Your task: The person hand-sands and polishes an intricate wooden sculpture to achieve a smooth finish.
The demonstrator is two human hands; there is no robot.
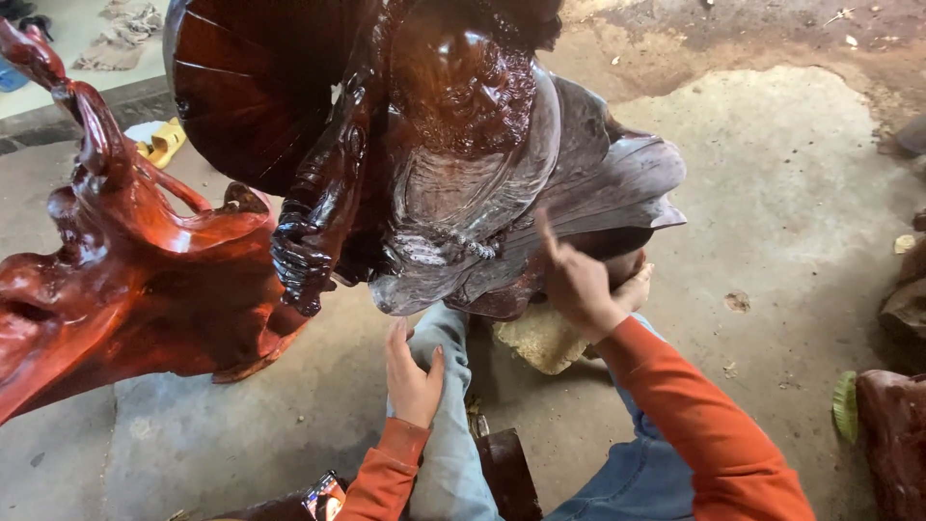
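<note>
Overhead, the carved wooden statue [463,164] is touched by the open right hand [579,285]; the left hand [413,376], empty, rests flat on the knee [439,338] below it.

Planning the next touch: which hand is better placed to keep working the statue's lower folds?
Probably the right hand: it touches the carved statue. The left hand rests on the knee.

The top of the dark red carved statue [453,145] runs off the upper edge. Under the right hand [579,285], whose fingers [546,232] lie on the carved folds, the statue's base is hidden. Below the left hand's [413,376] fingertips, a shiny object [324,497] is cut off, possibly a tool.
</note>
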